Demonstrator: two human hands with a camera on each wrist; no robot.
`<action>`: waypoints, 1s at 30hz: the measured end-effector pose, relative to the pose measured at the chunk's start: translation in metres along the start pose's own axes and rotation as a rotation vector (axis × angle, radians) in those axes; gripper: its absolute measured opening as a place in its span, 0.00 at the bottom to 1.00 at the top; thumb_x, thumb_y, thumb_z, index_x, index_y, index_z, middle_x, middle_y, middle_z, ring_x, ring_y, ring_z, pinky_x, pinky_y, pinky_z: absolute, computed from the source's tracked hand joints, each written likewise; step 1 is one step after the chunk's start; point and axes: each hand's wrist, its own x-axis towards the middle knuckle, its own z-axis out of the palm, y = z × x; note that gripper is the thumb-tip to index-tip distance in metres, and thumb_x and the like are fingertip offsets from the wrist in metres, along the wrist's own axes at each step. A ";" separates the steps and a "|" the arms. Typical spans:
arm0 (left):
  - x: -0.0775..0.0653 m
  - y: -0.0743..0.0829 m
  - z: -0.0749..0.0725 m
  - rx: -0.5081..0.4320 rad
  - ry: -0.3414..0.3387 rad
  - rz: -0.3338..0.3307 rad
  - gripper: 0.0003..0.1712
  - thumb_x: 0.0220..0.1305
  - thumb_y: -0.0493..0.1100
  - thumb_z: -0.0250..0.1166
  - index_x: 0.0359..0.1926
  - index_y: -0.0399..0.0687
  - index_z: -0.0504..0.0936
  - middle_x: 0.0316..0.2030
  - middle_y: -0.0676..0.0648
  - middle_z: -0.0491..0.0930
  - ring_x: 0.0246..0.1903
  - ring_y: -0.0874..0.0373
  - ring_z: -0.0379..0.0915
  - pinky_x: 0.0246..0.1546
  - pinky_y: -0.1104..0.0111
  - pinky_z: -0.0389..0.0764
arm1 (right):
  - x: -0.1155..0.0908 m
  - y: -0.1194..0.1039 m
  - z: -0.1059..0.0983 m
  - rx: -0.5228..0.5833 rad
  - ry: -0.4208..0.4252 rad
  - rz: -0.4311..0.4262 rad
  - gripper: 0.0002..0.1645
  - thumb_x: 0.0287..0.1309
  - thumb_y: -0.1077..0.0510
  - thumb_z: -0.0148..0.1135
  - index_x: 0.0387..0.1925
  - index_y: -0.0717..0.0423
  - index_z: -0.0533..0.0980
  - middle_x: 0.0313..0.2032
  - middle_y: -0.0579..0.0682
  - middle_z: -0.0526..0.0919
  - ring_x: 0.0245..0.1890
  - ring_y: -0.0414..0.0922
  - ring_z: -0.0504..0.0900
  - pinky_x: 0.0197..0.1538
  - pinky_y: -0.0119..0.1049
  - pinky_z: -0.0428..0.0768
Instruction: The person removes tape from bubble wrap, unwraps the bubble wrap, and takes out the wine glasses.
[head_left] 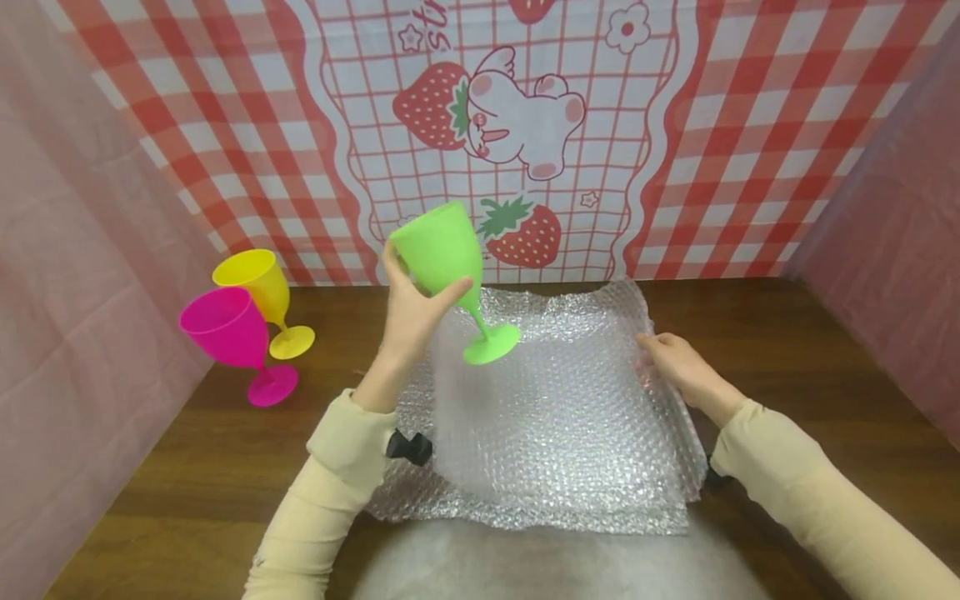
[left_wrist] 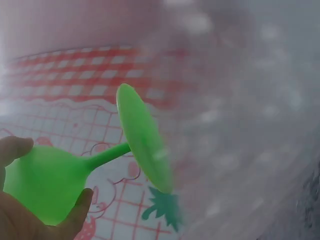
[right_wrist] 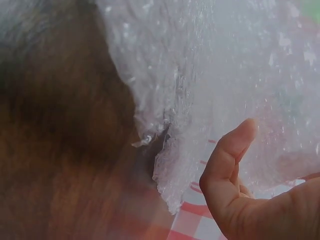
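Note:
My left hand (head_left: 411, 315) grips a lime-green plastic goblet (head_left: 444, 252) by its bowl, thumb on the near side. The goblet leans, mouth toward the upper left, its round foot over the bubble wrap. In the left wrist view the goblet's stem (left_wrist: 109, 156) and foot stand free of the fingers. A translucent sheet of bubble wrap (head_left: 555, 425) lies in layers in the middle. My right hand (head_left: 684, 367) pinches its right edge, lifting it; in the right wrist view the thumb (right_wrist: 227, 155) shows in front of the wrap and fingers are partly hidden.
To the left on the brown wooden table (head_left: 172, 492) stand a yellow goblet (head_left: 262, 283) and a magenta goblet (head_left: 232, 329), close together. Behind hangs a red-and-white checked cloth (head_left: 757, 125) with strawberries. Pink curtains (head_left: 82, 250) flank both sides.

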 end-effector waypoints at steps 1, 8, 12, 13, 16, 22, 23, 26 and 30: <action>-0.001 0.001 -0.004 -0.022 0.009 0.034 0.56 0.45 0.38 0.71 0.66 0.60 0.42 0.59 0.44 0.59 0.52 0.47 0.68 0.49 0.60 0.76 | -0.001 0.000 0.000 0.001 -0.006 -0.004 0.37 0.68 0.47 0.33 0.56 0.82 0.51 0.34 0.56 0.73 0.23 0.36 0.74 0.27 0.31 0.77; -0.004 0.009 -0.031 -0.077 0.104 0.174 0.52 0.44 0.34 0.71 0.64 0.59 0.48 0.56 0.45 0.62 0.50 0.49 0.68 0.44 0.60 0.79 | -0.006 0.001 -0.006 -0.022 -0.041 -0.023 0.41 0.67 0.44 0.34 0.58 0.82 0.48 0.43 0.67 0.71 0.28 0.37 0.74 0.32 0.30 0.79; -0.008 0.009 -0.049 -0.058 0.143 0.200 0.53 0.44 0.32 0.70 0.64 0.57 0.47 0.58 0.46 0.61 0.53 0.51 0.66 0.52 0.60 0.74 | -0.007 0.002 -0.008 -0.036 -0.050 -0.034 0.43 0.67 0.41 0.33 0.58 0.82 0.49 0.46 0.70 0.71 0.29 0.38 0.76 0.35 0.31 0.80; -0.009 0.009 -0.054 -0.034 0.152 0.196 0.53 0.44 0.32 0.70 0.65 0.57 0.46 0.59 0.47 0.60 0.54 0.51 0.65 0.53 0.59 0.73 | -0.007 0.002 -0.008 -0.038 -0.052 -0.034 0.44 0.66 0.40 0.33 0.58 0.82 0.49 0.46 0.70 0.70 0.30 0.38 0.76 0.35 0.32 0.80; -0.015 0.006 -0.069 0.071 0.173 0.184 0.55 0.44 0.34 0.70 0.66 0.56 0.43 0.61 0.48 0.57 0.56 0.54 0.62 0.56 0.59 0.70 | -0.008 0.002 -0.009 -0.037 -0.067 -0.037 0.48 0.65 0.37 0.33 0.59 0.81 0.48 0.49 0.73 0.69 0.32 0.40 0.77 0.37 0.33 0.80; -0.030 0.001 -0.099 0.289 0.200 0.104 0.50 0.44 0.36 0.71 0.64 0.50 0.51 0.57 0.48 0.60 0.53 0.59 0.62 0.55 0.62 0.68 | -0.010 0.003 -0.015 0.002 -0.076 -0.017 0.53 0.62 0.31 0.25 0.63 0.77 0.46 0.52 0.75 0.68 0.33 0.41 0.79 0.38 0.35 0.80; -0.032 0.001 -0.104 0.313 0.207 0.087 0.48 0.44 0.37 0.71 0.63 0.49 0.52 0.56 0.48 0.61 0.52 0.59 0.63 0.54 0.62 0.68 | -0.010 0.003 -0.016 0.016 -0.072 -0.012 0.54 0.61 0.29 0.22 0.63 0.77 0.46 0.52 0.75 0.67 0.33 0.40 0.79 0.37 0.36 0.80; -0.041 0.000 -0.118 0.371 0.234 0.039 0.46 0.44 0.38 0.72 0.62 0.48 0.55 0.54 0.49 0.61 0.50 0.61 0.62 0.52 0.61 0.69 | -0.010 0.004 -0.019 0.058 -0.069 0.001 0.58 0.57 0.27 0.14 0.63 0.77 0.46 0.55 0.75 0.65 0.33 0.37 0.78 0.37 0.36 0.80; -0.051 -0.002 -0.135 0.358 0.278 -0.016 0.47 0.44 0.36 0.71 0.62 0.51 0.54 0.53 0.51 0.63 0.49 0.61 0.63 0.50 0.64 0.69 | -0.009 0.007 -0.020 0.092 -0.064 0.013 0.60 0.55 0.27 0.10 0.63 0.77 0.46 0.55 0.73 0.66 0.33 0.34 0.77 0.38 0.35 0.79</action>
